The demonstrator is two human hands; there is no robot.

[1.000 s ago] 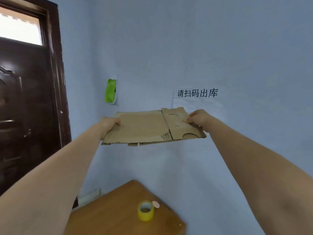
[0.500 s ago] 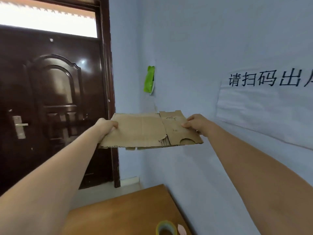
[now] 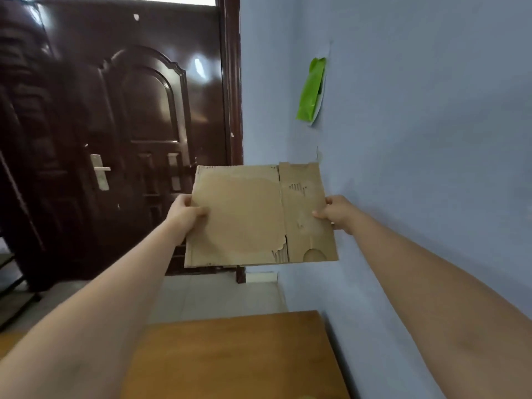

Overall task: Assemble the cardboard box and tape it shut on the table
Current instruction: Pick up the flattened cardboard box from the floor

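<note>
A flattened brown cardboard box (image 3: 244, 217) hangs in the air at arm's length, well above the wooden table (image 3: 230, 355). Its broad face is tilted up toward me, with a narrower flap on the right that has a half-round cutout. My left hand (image 3: 184, 214) grips the box's left edge, thumb on top. My right hand (image 3: 336, 211) pinches the right edge of the flap. The roll of tape is out of view.
A dark brown door (image 3: 129, 139) with a metal handle (image 3: 99, 174) fills the left. A pale blue wall (image 3: 417, 168) runs close along the right, with a green bag (image 3: 312, 90) stuck on it. Tiled floor (image 3: 216, 295) lies beyond the table.
My view has swung left and down toward the door, so the wall sign and the yellow tape roll have left the frame. The cardboard has tilted up, showing more of its face.
</note>
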